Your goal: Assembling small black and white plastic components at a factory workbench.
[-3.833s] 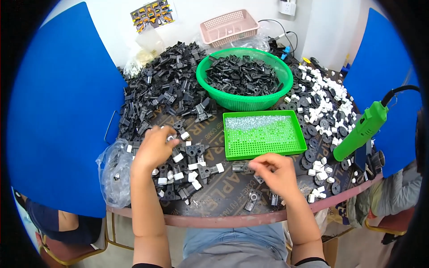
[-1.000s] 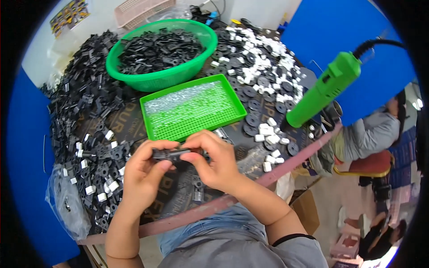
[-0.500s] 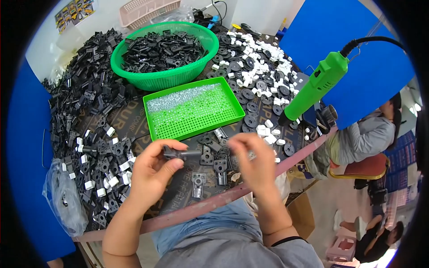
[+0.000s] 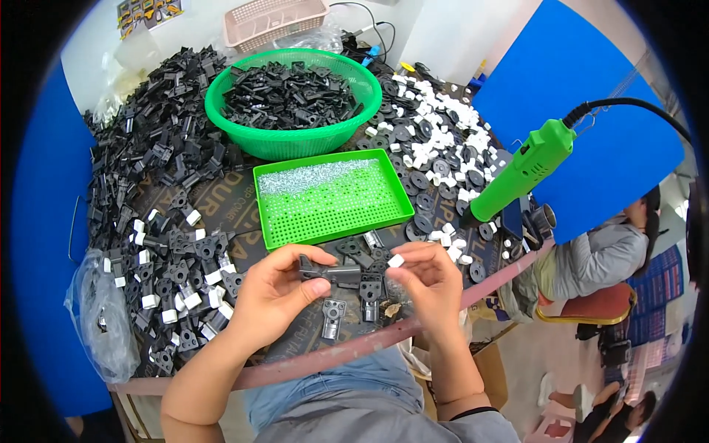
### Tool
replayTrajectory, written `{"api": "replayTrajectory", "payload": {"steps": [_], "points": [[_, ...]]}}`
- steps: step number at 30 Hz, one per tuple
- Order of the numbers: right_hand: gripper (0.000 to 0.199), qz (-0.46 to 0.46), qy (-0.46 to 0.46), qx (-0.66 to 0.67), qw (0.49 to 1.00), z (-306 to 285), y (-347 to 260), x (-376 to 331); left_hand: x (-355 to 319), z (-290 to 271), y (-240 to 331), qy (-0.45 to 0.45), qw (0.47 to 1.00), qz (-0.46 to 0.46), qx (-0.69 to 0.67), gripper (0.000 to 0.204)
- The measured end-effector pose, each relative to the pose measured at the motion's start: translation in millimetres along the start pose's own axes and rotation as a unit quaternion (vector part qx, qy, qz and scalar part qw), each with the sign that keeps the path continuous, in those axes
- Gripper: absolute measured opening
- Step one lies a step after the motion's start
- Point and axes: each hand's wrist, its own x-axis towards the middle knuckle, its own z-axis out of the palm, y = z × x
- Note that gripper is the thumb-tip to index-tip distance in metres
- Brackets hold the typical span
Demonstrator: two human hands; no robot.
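My left hand point(image 4: 275, 294) is closed on a black plastic part point(image 4: 343, 275), its round tube pointing right toward my other hand. Between the thumb and fingers of my right hand point(image 4: 434, 286) is a small white plastic cap point(image 4: 396, 261), a short gap away from the tube's end. Below and between the hands lie several loose black brackets, among them a flat one point(image 4: 334, 319) near the table edge. Part of the held black piece is hidden by my left fingers.
A green tray point(image 4: 336, 235) of small silvery screws lies ahead, with a green basket point(image 4: 295, 140) of black parts behind it. Capped black pieces point(image 4: 185, 277) pile up at left. White caps and black discs point(image 4: 422, 224) cover the right, beside a hanging green electric screwdriver point(image 4: 521, 173).
My right hand, blurred before, is now steady and shows a white cap in its fingertips. My left hand has shifted right with the black part. The view has tilted slightly.
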Motion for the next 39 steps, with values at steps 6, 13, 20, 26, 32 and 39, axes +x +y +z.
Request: {"api": "replayTrajectory", "payload": {"steps": [6, 13, 20, 26, 32, 39], "points": [[0.029, 0.165, -0.092, 0.318, 0.929, 32, -14, 16, 2, -2, -6, -0.016, 0.997, 0.067, -0.041, 0.026], [0.024, 0.098, -0.147, 0.324, 0.929, 35, 0, 24, 2, -6, 2, 0.004, 1.000, 0.028, -0.001, 0.024], [0.023, 0.158, -0.227, 0.311, 0.909, 34, 12, 25, 7, -16, 6, -0.009, 0.998, -0.061, 0.009, 0.022], [0.025, 0.104, -0.133, 0.200, 0.965, 50, 17, 15, 3, -4, -10, 0.109, 0.971, 0.016, 0.213, 0.023], [0.024, 0.089, -0.126, 0.251, 0.956, 47, 25, 10, -3, 10, -12, 0.136, 0.983, 0.009, 0.127, 0.022], [0.018, -0.020, -0.128, 0.145, 0.981, 58, 15, 13, -27, -45, 61, 0.094, 0.811, 0.010, 0.577, 0.033]]}}
